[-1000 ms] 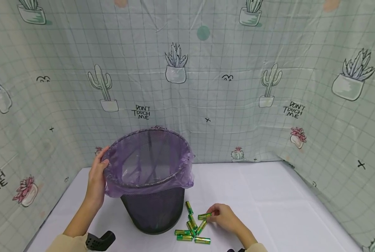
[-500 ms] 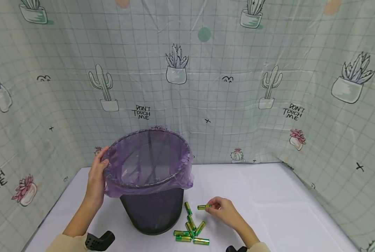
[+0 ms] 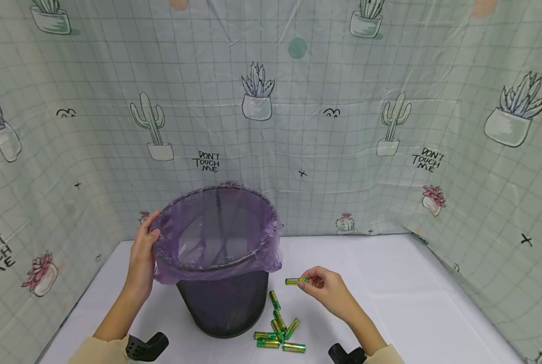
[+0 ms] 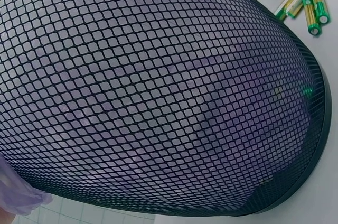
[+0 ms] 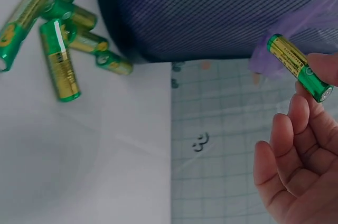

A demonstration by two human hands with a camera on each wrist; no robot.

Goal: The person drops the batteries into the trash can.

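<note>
A black mesh trash bin [image 3: 225,308] stands on the table, lined with a purple plastic bag [image 3: 271,258] folded over its rim. My left hand [image 3: 142,255] holds the bin's rim at its left side, the thumb on the bag. To the right of the bin, my right hand [image 3: 327,288] pinches a green and gold battery [image 5: 291,63] between thumb and fingers, raised off the table. Several more such batteries [image 3: 292,328] lie in a loose pile below it. Through the mesh in the left wrist view, small green spots [image 4: 308,91] show near the bin's bottom.
The white table [image 3: 366,303] extends right of the bin. A curtain [image 3: 294,136] printed with cacti surrounds it at the back and sides. Black wrist devices [image 3: 147,347] sit at both sleeves.
My right hand has lifted the battery off the pile, upward and toward the level of the bag's lower edge. The left hand and the bin stay in place.
</note>
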